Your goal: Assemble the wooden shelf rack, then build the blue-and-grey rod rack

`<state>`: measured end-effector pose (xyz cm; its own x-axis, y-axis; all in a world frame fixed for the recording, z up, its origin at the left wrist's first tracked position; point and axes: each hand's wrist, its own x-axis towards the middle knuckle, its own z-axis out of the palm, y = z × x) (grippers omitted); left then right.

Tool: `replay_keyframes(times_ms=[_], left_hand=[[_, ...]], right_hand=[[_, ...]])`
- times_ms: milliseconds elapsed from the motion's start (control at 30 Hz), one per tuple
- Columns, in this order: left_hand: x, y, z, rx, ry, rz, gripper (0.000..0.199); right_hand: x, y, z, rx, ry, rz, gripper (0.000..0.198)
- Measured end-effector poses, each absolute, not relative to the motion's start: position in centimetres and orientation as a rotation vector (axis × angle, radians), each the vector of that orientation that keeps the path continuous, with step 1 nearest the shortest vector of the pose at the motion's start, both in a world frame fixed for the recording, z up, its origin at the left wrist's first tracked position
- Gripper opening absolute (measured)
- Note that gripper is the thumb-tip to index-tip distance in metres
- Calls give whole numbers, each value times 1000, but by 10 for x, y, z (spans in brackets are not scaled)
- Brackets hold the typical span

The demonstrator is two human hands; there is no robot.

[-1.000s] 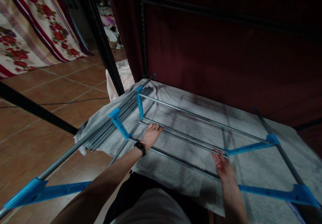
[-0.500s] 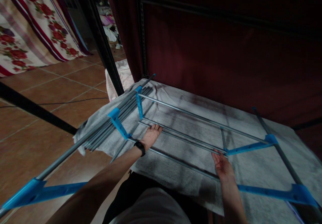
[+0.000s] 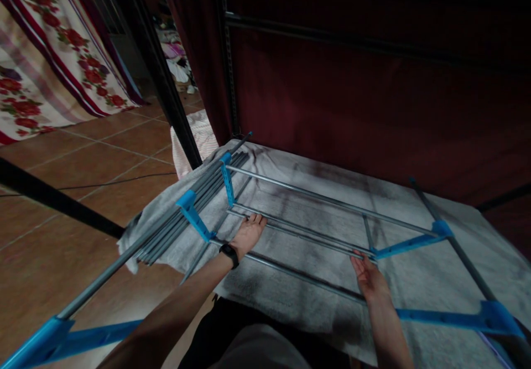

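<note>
A rack frame of grey metal tubes (image 3: 332, 199) and blue plastic connectors (image 3: 193, 214) lies across a grey cloth. My left hand (image 3: 250, 233), with a black band on its wrist, is closed round the left part of a thin metal tube (image 3: 311, 239). Near the tube's right end, the fingers of my right hand (image 3: 368, 276) hold it from below, palm turned up. This tube runs close alongside another crossbar of the frame, between its front and back bars. Whether its ends sit in the connectors I cannot tell.
Several loose grey tubes (image 3: 182, 214) lie bundled on the left of the cloth (image 3: 315, 308). Dark metal posts (image 3: 166, 76) stand at the left, and a dark red curtain (image 3: 373, 103) hangs behind. A cable (image 3: 124, 181) crosses the tiled floor.
The view has tilted up slightly, so the scene sits lower. Both hands keep nearly the same places on the tube.
</note>
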<state>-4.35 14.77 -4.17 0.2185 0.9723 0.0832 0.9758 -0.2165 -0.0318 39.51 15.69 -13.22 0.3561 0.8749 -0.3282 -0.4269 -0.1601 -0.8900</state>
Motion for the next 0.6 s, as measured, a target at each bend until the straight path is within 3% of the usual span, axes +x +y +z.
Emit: replay_keyframes(times_ms=[600], left_hand=[[-39,151,-41,-2361,-1967,38,43]], right_hand=[[367,155,-90,-1155,-250,1253,14]])
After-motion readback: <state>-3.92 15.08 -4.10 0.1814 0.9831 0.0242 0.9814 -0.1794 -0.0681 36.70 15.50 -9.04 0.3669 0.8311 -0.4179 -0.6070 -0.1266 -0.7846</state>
